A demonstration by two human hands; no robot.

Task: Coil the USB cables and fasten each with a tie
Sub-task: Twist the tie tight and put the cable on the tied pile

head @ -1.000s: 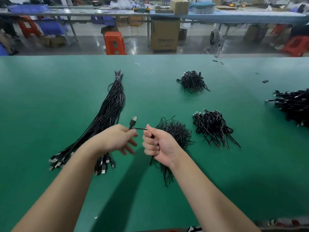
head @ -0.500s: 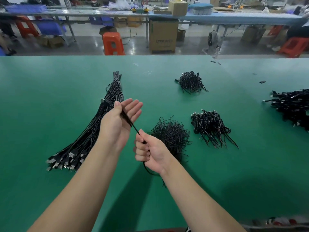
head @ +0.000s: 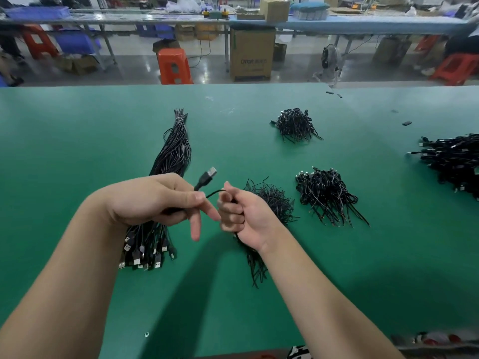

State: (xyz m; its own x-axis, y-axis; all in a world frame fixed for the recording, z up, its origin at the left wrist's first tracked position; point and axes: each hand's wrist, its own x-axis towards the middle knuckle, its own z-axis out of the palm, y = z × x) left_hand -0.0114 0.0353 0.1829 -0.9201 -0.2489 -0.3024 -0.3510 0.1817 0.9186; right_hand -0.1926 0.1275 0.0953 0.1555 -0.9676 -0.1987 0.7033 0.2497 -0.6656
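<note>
Head view: above the green desk [head: 77, 156], the left hand [head: 155, 200] pinches a black USB cable [head: 207, 177], plug tilted upward, two fingers extended; the right hand [head: 241, 213], fisted, grips the cable's other stretch.

A wide bench [head: 77, 130] covered in green matting fills the foreground. Beyond its far edge lies a grey, shiny floor. On that floor stand an orange plastic stool [head: 173, 65], a brown cardboard box with printed lettering [head: 252, 57], and a small floor fan [head: 331, 60]. A red plastic stool [head: 456, 68] stands at far right, another red stool [head: 39, 42] at far left. A long blue-topped worktable [head: 363, 23] runs across the background, carrying a small cardboard carton [head: 274, 7].
</note>
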